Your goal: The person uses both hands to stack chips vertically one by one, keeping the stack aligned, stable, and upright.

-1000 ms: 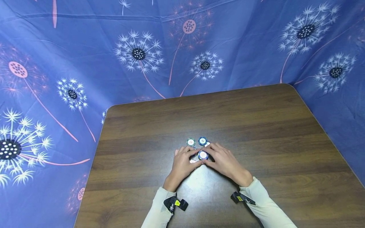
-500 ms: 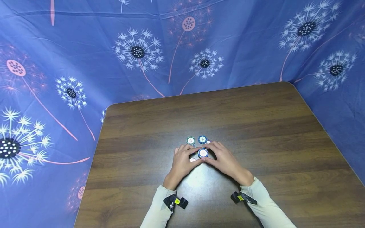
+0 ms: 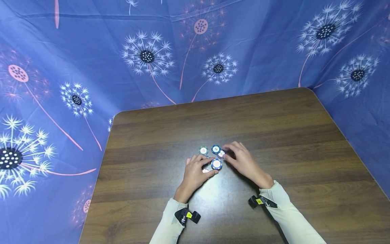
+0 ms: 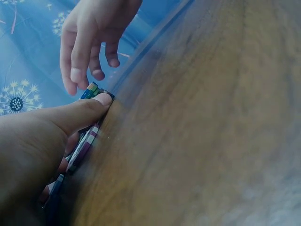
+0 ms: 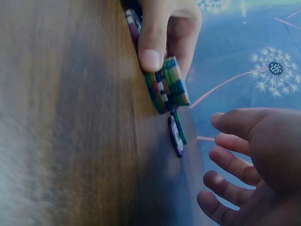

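Thumb and fingers of my left hand (image 3: 196, 171) hold a short stack of poker chips (image 3: 216, 164) with a blue-edged chip on top. The right wrist view shows several colours along the stack's edge (image 5: 167, 87), the left thumb pressing its side. My right hand (image 3: 243, 164) is away from the stack, fingers loosely spread and holding nothing. Its fingertips are close to a white-faced, purple-edged chip (image 3: 221, 154) that lies partly against a blue chip (image 3: 215, 149). Another white-faced chip (image 3: 205, 171) shows inside the left hand's curve, partly hidden.
A green-edged chip (image 3: 203, 150) lies beyond the left fingers. All of it is on a brown wooden table (image 3: 274, 135), with a blue dandelion-print cloth (image 3: 259, 44) behind and at the sides. Each sleeved wrist carries a small black camera (image 3: 193, 217).
My right hand has let go of the stack and moved up and to the right, beside the purple-edged chip. The left hand stays on the stack.
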The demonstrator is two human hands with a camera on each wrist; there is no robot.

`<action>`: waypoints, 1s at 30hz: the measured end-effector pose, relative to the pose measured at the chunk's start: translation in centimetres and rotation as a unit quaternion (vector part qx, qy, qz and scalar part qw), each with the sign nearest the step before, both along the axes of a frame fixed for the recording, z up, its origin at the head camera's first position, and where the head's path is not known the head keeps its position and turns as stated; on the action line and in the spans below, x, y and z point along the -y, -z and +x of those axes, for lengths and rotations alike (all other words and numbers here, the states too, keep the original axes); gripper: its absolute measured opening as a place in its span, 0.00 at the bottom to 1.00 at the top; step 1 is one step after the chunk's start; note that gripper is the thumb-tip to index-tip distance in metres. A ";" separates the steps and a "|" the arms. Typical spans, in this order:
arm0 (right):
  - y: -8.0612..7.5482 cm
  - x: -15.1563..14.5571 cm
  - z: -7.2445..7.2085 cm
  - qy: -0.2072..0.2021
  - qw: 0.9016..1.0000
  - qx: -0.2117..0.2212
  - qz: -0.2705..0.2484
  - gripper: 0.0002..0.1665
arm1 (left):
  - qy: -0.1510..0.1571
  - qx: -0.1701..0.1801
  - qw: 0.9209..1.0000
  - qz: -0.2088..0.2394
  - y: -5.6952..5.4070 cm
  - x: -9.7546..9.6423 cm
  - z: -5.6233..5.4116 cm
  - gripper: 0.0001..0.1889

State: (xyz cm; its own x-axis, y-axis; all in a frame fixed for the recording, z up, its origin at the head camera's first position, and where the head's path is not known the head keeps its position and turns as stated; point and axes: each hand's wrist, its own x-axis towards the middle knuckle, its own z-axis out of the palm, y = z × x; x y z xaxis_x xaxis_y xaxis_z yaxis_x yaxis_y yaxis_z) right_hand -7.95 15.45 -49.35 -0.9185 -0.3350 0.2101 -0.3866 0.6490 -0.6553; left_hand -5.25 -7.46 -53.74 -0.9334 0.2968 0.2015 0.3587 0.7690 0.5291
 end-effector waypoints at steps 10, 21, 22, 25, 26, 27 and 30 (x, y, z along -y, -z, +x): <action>1.1 0.6 -2.0 -0.014 0.998 0.047 0.042 0.25 | 0.004 -0.017 1.000 -0.010 0.1 -0.1 0.1 0.29; 1.8 1.8 -3.4 -0.004 0.990 0.030 0.136 0.34 | 0.000 0.002 1.000 -0.011 -0.1 -0.1 0.2 0.30; 1.7 1.9 -3.4 -0.004 0.990 0.028 0.140 0.34 | 0.000 0.003 1.000 -0.011 -0.1 -0.1 0.2 0.30; 1.7 1.9 -3.5 -0.004 0.989 0.020 0.147 0.32 | 0.000 0.004 1.000 -0.013 -0.1 -0.1 0.2 0.30; 1.7 1.9 -3.6 -0.005 0.989 0.017 0.148 0.32 | 0.000 0.005 1.000 -0.013 -0.1 -0.1 0.2 0.30; 1.7 1.9 -3.6 -0.005 0.989 0.015 0.150 0.31 | 0.000 0.004 1.000 -0.014 0.0 -0.1 0.1 0.30; 1.7 1.8 -3.6 -0.006 0.989 0.010 0.150 0.30 | 0.000 -0.002 1.000 -0.016 0.0 0.0 0.1 0.30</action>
